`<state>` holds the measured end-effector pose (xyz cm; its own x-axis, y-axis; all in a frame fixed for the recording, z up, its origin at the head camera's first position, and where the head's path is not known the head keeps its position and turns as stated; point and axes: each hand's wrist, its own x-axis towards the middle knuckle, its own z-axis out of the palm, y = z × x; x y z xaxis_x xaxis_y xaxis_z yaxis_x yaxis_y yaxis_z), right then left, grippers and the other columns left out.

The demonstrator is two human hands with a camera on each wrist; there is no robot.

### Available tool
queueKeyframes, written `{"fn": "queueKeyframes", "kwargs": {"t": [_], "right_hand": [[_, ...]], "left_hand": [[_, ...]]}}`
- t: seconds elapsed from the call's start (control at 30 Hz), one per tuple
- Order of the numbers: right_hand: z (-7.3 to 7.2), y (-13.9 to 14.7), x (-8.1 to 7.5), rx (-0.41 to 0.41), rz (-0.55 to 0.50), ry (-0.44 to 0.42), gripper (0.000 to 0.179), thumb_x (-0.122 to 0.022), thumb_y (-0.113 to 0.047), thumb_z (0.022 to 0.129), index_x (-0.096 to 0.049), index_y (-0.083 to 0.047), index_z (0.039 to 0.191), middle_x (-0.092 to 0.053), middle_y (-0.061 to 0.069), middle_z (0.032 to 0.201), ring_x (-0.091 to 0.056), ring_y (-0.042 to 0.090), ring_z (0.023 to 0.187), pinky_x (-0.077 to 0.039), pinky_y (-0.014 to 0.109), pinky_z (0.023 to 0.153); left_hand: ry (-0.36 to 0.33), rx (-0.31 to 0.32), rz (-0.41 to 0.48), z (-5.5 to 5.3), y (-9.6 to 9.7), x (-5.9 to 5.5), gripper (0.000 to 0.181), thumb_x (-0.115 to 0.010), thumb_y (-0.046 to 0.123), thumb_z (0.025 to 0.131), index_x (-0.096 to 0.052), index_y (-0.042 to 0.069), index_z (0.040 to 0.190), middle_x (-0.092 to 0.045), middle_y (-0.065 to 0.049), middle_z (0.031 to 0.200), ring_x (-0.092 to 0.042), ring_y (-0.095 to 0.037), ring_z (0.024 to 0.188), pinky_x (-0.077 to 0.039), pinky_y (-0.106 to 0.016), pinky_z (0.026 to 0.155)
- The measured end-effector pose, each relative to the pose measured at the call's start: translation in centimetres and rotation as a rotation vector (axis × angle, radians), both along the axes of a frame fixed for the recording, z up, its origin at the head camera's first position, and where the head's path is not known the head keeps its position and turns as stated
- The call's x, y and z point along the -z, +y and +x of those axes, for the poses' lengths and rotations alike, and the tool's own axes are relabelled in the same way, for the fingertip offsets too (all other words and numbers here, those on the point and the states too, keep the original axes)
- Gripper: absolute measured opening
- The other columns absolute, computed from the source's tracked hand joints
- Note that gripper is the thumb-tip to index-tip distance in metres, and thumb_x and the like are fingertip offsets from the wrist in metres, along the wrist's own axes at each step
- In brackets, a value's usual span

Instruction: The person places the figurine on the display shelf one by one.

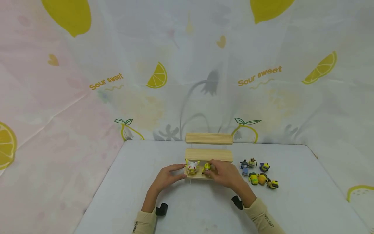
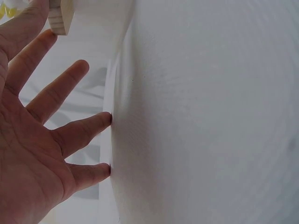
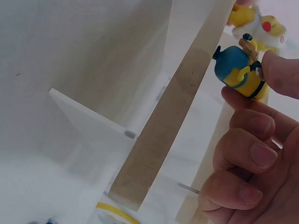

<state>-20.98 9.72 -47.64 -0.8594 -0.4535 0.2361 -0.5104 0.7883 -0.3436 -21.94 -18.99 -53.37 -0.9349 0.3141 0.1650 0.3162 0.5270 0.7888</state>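
A small yellow-and-blue toy figurine (image 3: pixel 238 70) is pinched between the thumb and index finger of my right hand (image 1: pixel 226 174), over the lowest step of a wooden tiered stand (image 1: pixel 194 177). Its other fingers curl loosely in the right wrist view. On the left part of that step stands a yellow figurine with a white eared hood (image 1: pixel 192 167). My left hand (image 1: pixel 165 177) has its fingers spread, with thumb and index finger at the step's left end. In the left wrist view the index fingertip touches the wooden board end (image 2: pixel 58 21).
Right of the stand, several small figurines (image 1: pixel 253 178) are grouped on the white table (image 1: pixel 301 195). The stand's middle board (image 1: pixel 208 154) and top board (image 1: pixel 208 138) rise behind the lowest step. A lemon-print curtain (image 1: pixel 187 107) hangs behind the table.
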Motion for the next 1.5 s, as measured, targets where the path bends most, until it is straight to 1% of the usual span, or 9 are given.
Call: {"fn": "queueKeyframes", "kwargs": {"t": [0.13,0.37,0.63,0.83,0.97,1.07,1.2,1.4,1.5], "right_hand": [[0.0,-0.1,0.2,0.001,0.006,-0.004,0.028,-0.07,-0.036,0.093,-0.064,-0.015,0.11,-0.051,-0.011,0.075,-0.04,0.007,0.06,-0.032,0.024,0.048],[0.3,-0.1,0.3,0.008,0.005,-0.009,0.033,-0.07,-0.037,0.092,-0.064,-0.015,0.116,-0.064,-0.006,0.091,-0.044,0.008,0.065,-0.036,0.026,0.051],[0.4,0.0,0.1,0.007,-0.005,-0.018,0.035,-0.071,-0.039,0.091,-0.063,-0.017,0.117,-0.067,-0.003,0.101,-0.05,0.009,0.071,-0.041,0.027,0.056],[0.5,0.3,0.0,0.009,-0.019,-0.025,0.036,-0.071,-0.04,0.091,-0.064,-0.019,0.118,-0.069,-0.002,0.11,-0.063,0.013,0.087,-0.051,0.033,0.066],[0.5,0.8,0.1,0.017,-0.013,-0.04,0.039,-0.071,-0.044,0.09,-0.064,-0.02,0.121,-0.068,-0.002,0.111,-0.062,0.012,0.085,-0.05,0.032,0.064],[0.7,1.3,0.1,0.022,-0.011,-0.046,0.042,-0.07,-0.047,0.09,-0.064,-0.02,0.122,-0.068,-0.003,0.11,-0.057,0.009,0.078,-0.046,0.029,0.059],[1.0,2.1,-0.1,0.045,-0.012,-0.051,0.048,-0.071,-0.049,0.089,-0.064,-0.019,0.125,-0.069,-0.003,0.108,-0.055,0.008,0.072,-0.045,0.028,0.056],[1.5,3.7,-0.5,0.081,-0.032,-0.074,0.051,-0.069,-0.049,0.09,-0.063,-0.016,0.129,-0.068,0.002,0.116,-0.062,0.015,0.086,-0.05,0.033,0.062],[1.8,4.8,-0.7,0.069,-0.052,-0.041,0.052,-0.069,-0.048,0.09,-0.063,-0.014,0.128,-0.068,0.003,0.108,-0.061,0.016,0.082,-0.048,0.031,0.058]], "left_hand": [[-0.001,-0.003,-0.008,0.0,0.0,0.0,0.05,-0.078,0.045,0.083,-0.07,0.023,0.127,-0.063,-0.001,0.131,-0.053,-0.029,0.127,-0.042,-0.053,0.104],[-0.011,-0.01,-0.007,0.0,0.0,0.1,0.049,-0.078,0.044,0.083,-0.07,0.023,0.126,-0.063,-0.001,0.131,-0.053,-0.029,0.127,-0.042,-0.054,0.104],[-0.007,-0.005,-0.001,-0.1,0.0,0.2,0.048,-0.079,0.043,0.083,-0.07,0.022,0.126,-0.064,-0.001,0.13,-0.054,-0.029,0.127,-0.042,-0.054,0.104],[-0.008,0.005,0.002,-0.1,0.0,0.3,0.049,-0.079,0.043,0.083,-0.07,0.022,0.126,-0.064,0.0,0.13,-0.054,-0.028,0.127,-0.042,-0.053,0.105],[0.001,0.014,0.007,-0.2,-0.1,0.2,0.05,-0.079,0.044,0.082,-0.07,0.022,0.126,-0.064,0.0,0.13,-0.053,-0.028,0.127,-0.042,-0.052,0.105],[-0.001,0.008,0.012,-0.1,-0.1,0.2,0.05,-0.079,0.044,0.082,-0.07,0.023,0.126,-0.064,0.001,0.13,-0.053,-0.027,0.128,-0.041,-0.052,0.105],[-0.003,0.008,0.019,-0.1,0.0,0.1,0.049,-0.079,0.043,0.082,-0.07,0.022,0.126,-0.064,0.0,0.13,-0.053,-0.028,0.127,-0.041,-0.053,0.105],[-0.008,0.014,0.024,0.0,-0.1,0.0,0.048,-0.079,0.042,0.083,-0.07,0.022,0.126,-0.064,0.0,0.13,-0.053,-0.027,0.127,-0.041,-0.052,0.105],[-0.002,0.015,0.023,0.0,-0.1,0.1,0.048,-0.079,0.04,0.083,-0.07,0.022,0.126,-0.064,-0.001,0.13,-0.053,-0.028,0.127,-0.042,-0.052,0.105]]}}
